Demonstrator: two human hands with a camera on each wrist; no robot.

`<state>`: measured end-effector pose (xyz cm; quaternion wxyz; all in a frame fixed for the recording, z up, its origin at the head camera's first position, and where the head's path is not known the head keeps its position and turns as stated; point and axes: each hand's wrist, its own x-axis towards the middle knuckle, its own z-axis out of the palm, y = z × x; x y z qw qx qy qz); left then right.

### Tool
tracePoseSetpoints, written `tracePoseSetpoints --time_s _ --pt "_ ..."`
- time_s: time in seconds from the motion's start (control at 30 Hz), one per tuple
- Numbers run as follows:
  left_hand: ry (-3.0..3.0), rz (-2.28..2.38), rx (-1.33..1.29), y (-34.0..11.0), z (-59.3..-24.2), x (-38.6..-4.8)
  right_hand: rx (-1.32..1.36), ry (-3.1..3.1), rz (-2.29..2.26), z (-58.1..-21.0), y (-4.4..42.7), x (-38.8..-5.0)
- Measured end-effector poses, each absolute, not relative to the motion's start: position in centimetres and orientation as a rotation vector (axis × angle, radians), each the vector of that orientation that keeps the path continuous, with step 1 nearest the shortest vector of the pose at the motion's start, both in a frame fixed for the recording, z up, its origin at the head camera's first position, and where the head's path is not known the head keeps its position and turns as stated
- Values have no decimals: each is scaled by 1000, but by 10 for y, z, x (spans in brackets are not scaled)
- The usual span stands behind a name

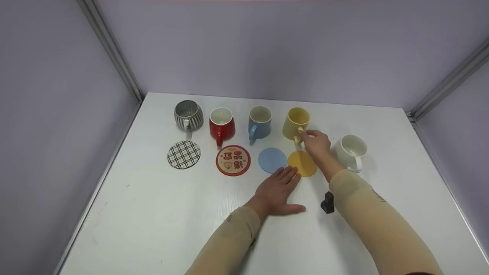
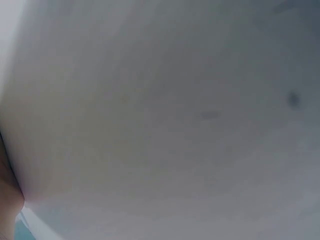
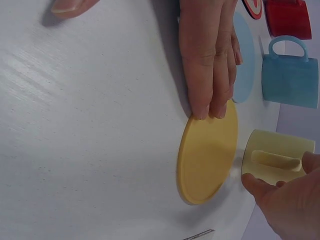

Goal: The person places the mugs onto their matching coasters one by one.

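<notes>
The yellow mug (image 1: pixel 292 128) stands upright at the fingertips of your right hand (image 1: pixel 318 144), which pinches its handle between thumb and curled fingers. Just on the near side of that hand lies the yellow coaster (image 1: pixel 305 162); your left hand (image 1: pixel 275 193) is spread flat, straight fingertips resting on its edge. Ahead of your left fingers is the blue coaster (image 1: pixel 270 157). The white mug (image 1: pixel 347 154) stands just right of your right hand, the blue mug (image 1: pixel 261 128) to its left.
</notes>
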<state>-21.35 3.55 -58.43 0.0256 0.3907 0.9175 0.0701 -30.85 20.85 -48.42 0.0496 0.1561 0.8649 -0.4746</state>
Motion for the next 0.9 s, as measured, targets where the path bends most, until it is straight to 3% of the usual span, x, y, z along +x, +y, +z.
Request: tracePoseSetpoints --time_s 0.9 --pt "2830 189 1212 37 -585 -214 495 2571 -1482 -494 203 -320"
